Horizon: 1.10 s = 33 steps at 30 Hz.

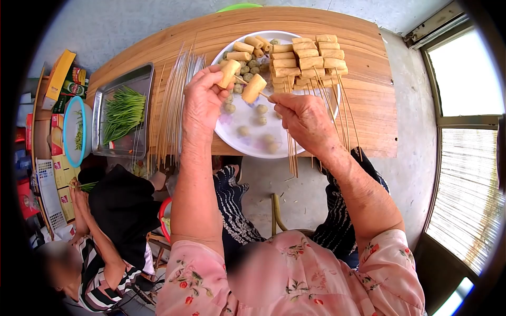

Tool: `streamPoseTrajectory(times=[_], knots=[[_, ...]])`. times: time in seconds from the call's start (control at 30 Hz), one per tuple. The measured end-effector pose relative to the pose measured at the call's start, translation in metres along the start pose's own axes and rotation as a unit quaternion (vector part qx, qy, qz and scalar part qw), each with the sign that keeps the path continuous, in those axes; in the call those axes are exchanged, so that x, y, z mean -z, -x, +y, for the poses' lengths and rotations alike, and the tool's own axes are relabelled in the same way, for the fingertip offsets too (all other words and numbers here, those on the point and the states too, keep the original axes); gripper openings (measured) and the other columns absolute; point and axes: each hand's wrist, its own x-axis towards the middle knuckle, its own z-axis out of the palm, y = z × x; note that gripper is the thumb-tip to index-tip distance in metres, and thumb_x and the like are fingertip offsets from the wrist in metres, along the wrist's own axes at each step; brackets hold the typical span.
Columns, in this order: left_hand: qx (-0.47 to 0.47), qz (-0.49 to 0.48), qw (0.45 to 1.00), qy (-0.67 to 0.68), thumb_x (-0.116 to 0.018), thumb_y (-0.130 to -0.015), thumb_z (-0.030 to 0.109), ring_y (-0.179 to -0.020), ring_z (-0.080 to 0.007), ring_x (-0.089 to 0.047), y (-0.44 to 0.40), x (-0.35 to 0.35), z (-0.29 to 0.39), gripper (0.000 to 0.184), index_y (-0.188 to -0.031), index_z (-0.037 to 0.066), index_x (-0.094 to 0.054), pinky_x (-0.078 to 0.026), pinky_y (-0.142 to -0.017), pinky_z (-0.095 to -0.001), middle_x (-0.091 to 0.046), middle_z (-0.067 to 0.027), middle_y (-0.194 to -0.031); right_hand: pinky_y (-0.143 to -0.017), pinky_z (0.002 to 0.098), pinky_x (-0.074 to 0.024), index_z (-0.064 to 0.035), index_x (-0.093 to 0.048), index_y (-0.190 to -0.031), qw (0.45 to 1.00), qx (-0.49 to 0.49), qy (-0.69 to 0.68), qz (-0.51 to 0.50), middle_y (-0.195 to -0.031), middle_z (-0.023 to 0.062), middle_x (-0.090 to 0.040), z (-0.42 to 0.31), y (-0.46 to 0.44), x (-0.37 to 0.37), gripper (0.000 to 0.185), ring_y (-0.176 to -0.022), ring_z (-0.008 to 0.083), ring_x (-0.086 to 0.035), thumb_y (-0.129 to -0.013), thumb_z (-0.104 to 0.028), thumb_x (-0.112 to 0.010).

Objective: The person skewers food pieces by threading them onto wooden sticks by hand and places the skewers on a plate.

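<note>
My left hand (202, 97) pinches a golden food roll (228, 73) that looks like rolled tofu skin. A second roll (254, 88) sits on a thin wooden skewer, whose tip runs toward the first roll. Closed fingers of my right hand (308, 117) grip that skewer just behind the second roll. Both hands are above a round white tray (227, 131). Grey-green balls (262, 109) lie on the tray, with some loose rolls (243, 47) at its far side. Skewered rolls (308, 60) are piled at the tray's right, their sticks pointing toward me.
Bare skewers (171, 116) lie in a bundle left of the tray. Beyond them, a metal tray (149, 89) holds green stalks (125, 111). A blue-rimmed basin (66, 131) stands farther left. At lower left, a seated person (108, 258) holds green stalks. The wooden table (366, 116) ends before my knees.
</note>
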Motion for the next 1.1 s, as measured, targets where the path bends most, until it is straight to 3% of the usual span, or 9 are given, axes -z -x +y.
streamPoseTrajectory(times=[0.17,0.27,0.37,0.47,0.77,0.87,0.97,1.07,1.1], knots=[[0.001,-0.010,0.999,-0.047,-0.057,-0.081,0.008,-0.075,-0.0171,-0.058,0.010,-0.010,0.004,0.028,-0.107,0.001,-0.053,-0.045,-0.063,-0.0251,-0.061,-0.0105,-0.094,-0.059,0.0424,-0.0466,-0.0002,-0.063,-0.088,1.000,-0.002,-0.009,0.010,-0.069,0.0221,-0.058,-0.003,0.001,-0.002,0.010,-0.068,0.0393,-0.058,-0.081,-0.004,-0.057],[0.004,-0.017,0.997,-0.076,-0.058,-0.080,0.008,-0.080,-0.0177,-0.059,0.014,-0.016,0.004,0.030,-0.108,0.001,-0.052,-0.047,-0.068,-0.0270,-0.061,-0.0110,-0.099,-0.051,0.0292,-0.0466,0.0014,-0.065,-0.098,1.000,0.024,0.017,0.011,-0.061,0.0119,-0.059,0.003,0.001,-0.003,0.017,-0.050,0.0155,-0.056,-0.085,-0.006,-0.057],[0.003,-0.029,0.996,-0.080,-0.058,-0.079,0.007,-0.086,-0.0187,-0.060,0.020,-0.026,0.003,0.032,-0.110,0.001,-0.052,-0.049,-0.075,-0.0294,-0.060,-0.0113,-0.100,-0.050,0.0289,-0.0464,0.0011,-0.065,-0.099,1.000,0.019,0.008,0.015,-0.060,0.0112,-0.059,0.003,0.000,-0.004,0.017,-0.050,0.0152,-0.055,-0.086,-0.007,-0.057],[0.003,-0.025,0.994,-0.107,-0.058,-0.078,0.007,-0.090,-0.0196,-0.059,0.020,-0.025,0.000,0.034,-0.111,0.000,-0.051,-0.049,-0.080,-0.0311,-0.060,-0.0118,-0.102,-0.057,0.0426,-0.0450,-0.0005,-0.063,-0.086,0.999,0.002,-0.020,0.034,-0.069,0.0223,-0.057,-0.001,0.001,-0.005,0.008,-0.066,0.0401,-0.057,-0.081,-0.003,-0.057],[0.007,-0.033,0.990,-0.138,-0.061,-0.076,0.013,-0.082,-0.0132,-0.056,0.027,-0.029,-0.001,0.039,-0.112,0.001,-0.053,-0.042,-0.073,-0.0267,-0.059,-0.0055,-0.094,-0.052,0.0442,-0.0414,0.0020,-0.055,-0.073,0.999,0.018,-0.003,0.043,-0.064,0.0229,-0.053,0.002,-0.004,-0.011,0.007,-0.062,0.0412,-0.053,-0.079,0.000,-0.057],[0.014,-0.042,0.988,-0.150,-0.062,-0.077,0.014,-0.083,-0.0124,-0.055,0.025,-0.025,-0.001,0.039,-0.112,0.001,-0.052,-0.042,-0.073,-0.0256,-0.059,-0.0048,-0.093,-0.048,0.0294,-0.0435,-0.0022,-0.066,-0.099,0.999,0.025,0.041,0.021,-0.053,0.0098,-0.052,0.007,-0.006,-0.012,0.017,-0.046,0.0143,-0.050,-0.085,-0.007,-0.056],[0.026,-0.067,0.983,-0.171,-0.062,-0.079,0.016,-0.078,-0.0118,-0.056,0.021,-0.016,0.003,0.037,-0.111,0.001,-0.054,-0.043,-0.071,-0.0257,-0.061,-0.0049,-0.089,-0.053,0.0439,-0.0418,0.0016,-0.056,-0.074,0.999,0.016,-0.001,0.032,-0.065,0.0231,-0.053,-0.001,-0.005,-0.011,0.007,-0.063,0.0419,-0.053,-0.080,-0.001,-0.056],[-0.001,-0.012,0.967,-0.256,-0.063,-0.084,0.020,-0.075,-0.0107,-0.057,0.014,0.005,0.013,0.029,-0.107,0.003,-0.057,-0.045,-0.067,-0.0244,-0.062,-0.0030,-0.087,-0.050,0.0280,-0.0456,-0.0014,-0.065,-0.100,0.999,0.024,-0.002,0.040,-0.057,0.0100,-0.055,0.008,-0.008,-0.012,0.017,-0.049,0.0145,-0.052,-0.086,-0.009,-0.057],[-0.034,0.056,0.941,-0.332,-0.062,-0.084,0.021,-0.067,-0.0108,-0.057,0.008,0.017,0.011,0.025,-0.100,0.001,-0.061,-0.045,-0.062,-0.0232,-0.063,-0.0033,-0.079,-0.052,0.0275,-0.0468,-0.0009,-0.065,-0.100,0.999,0.009,0.006,0.031,-0.059,0.0102,-0.058,0.006,-0.008,-0.009,0.018,-0.051,0.0146,-0.054,-0.086,-0.009,-0.057]])
